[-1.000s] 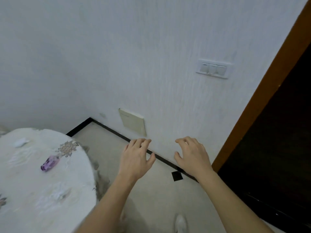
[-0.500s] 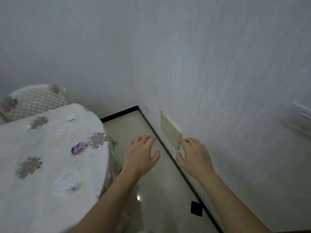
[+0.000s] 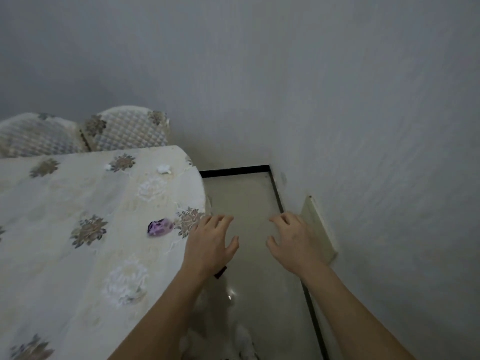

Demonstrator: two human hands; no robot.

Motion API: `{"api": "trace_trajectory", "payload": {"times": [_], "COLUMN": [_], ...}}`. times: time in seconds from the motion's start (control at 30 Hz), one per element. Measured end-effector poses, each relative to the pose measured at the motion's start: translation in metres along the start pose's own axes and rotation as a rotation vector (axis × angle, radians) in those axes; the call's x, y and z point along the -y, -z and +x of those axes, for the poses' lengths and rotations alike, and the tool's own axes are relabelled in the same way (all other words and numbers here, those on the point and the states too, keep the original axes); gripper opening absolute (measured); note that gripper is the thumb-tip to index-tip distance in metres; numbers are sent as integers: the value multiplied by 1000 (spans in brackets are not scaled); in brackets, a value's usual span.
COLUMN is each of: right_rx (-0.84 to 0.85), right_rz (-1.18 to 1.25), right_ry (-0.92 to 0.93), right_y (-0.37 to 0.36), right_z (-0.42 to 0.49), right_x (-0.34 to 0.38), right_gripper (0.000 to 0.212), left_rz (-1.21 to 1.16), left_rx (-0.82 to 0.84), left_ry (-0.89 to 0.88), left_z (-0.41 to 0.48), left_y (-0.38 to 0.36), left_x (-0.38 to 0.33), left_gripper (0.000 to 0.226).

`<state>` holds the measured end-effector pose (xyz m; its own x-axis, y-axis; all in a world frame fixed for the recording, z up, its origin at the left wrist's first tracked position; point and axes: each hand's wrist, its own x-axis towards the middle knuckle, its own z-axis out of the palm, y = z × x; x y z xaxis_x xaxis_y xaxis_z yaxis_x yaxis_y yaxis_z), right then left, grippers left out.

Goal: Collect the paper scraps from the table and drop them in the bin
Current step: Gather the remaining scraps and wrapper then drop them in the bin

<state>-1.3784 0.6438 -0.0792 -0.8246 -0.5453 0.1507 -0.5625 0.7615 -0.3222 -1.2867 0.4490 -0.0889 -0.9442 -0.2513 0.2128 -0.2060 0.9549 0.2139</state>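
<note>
While both scraps point(image 3: 164, 169) are lying untouched near the table's point(image 3: 78, 255) far edge, I am holding my left hand point(image 3: 211, 245) and right hand point(image 3: 293, 245) spread and empty beyond its right edge, so I am judging everything undone, with no bin showing.

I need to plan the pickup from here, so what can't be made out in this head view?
- The bin: not in the head view at all.
- Table: its left part is cut off by the frame edge, so more scraps may lie there.
- White scraps at the far edge: too small to count or size up.
- Purple scrap: blurred; material unclear.
- Left hand and right hand: open, palms hidden.
</note>
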Motion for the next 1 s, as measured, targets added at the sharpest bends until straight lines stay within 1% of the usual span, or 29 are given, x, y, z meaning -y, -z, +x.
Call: {"api": "trace_trajectory", "payload": {"times": [0.23, 0.33, 0.43, 0.57, 0.67, 0.83, 1.0], "right_rx": [30, 65, 128, 246, 332, 455, 556], "right_rz": [-52, -36, 12, 104, 166, 154, 104], "right_ry": [181, 266, 352, 500, 616, 780, 855], "right_y": [-12, -24, -39, -70, -96, -132, -162], "right_z": [122, 159, 188, 220, 237, 252, 257], "right_x": [13, 30, 52, 85, 109, 149, 171], "right_gripper": [42, 43, 40, 41, 41, 44, 45], "left_rz": [-23, -38, -20, 0, -5, 49, 20], "left_rx": [-73, -91, -84, -108, -135, -180, -210], "left_ry": [155, 240, 325, 480, 641, 907, 1134], "left_z": [78, 89, 87, 70, 49, 0, -54], "left_y": [-5, -2, -2, -6, -3, 3, -6], "left_x": [45, 69, 95, 126, 140, 147, 141], "left_gripper": [47, 45, 45, 47, 46, 43, 46]}}
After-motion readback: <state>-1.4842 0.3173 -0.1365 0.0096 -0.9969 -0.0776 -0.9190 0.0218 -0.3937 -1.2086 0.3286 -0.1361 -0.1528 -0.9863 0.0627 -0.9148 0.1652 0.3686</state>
